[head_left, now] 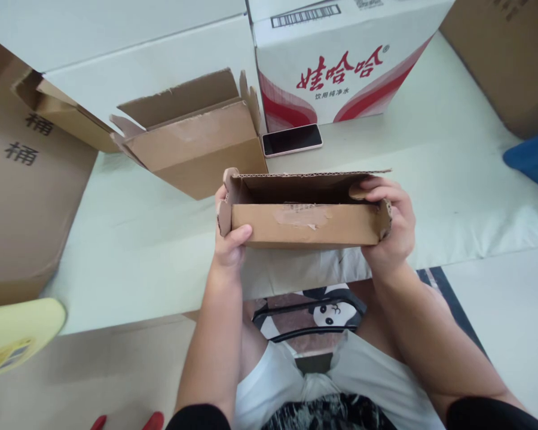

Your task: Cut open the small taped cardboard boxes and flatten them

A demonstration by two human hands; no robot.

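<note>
Between my hands is a brown cardboard box (264,226), its top open towards me and a strip of torn tape on its front flap. My left hand (231,242) grips the left end, thumb on the front face. At the right end, my right hand (392,218) is wrapped round the side, its fingers reaching over the top edge. The inside looks dark, and I cannot see the bottom. Behind it to the left, a second open cardboard box (206,149) stands on the pale cloth-covered table (130,239). A phone (292,141) lies beside that second box.
A white carton with red print (341,83) stands at the back. Large brown cartons flank the table, one being the left carton (22,197). A blue object (533,160) sits at the right edge, and a yellow object (22,334) at the lower left.
</note>
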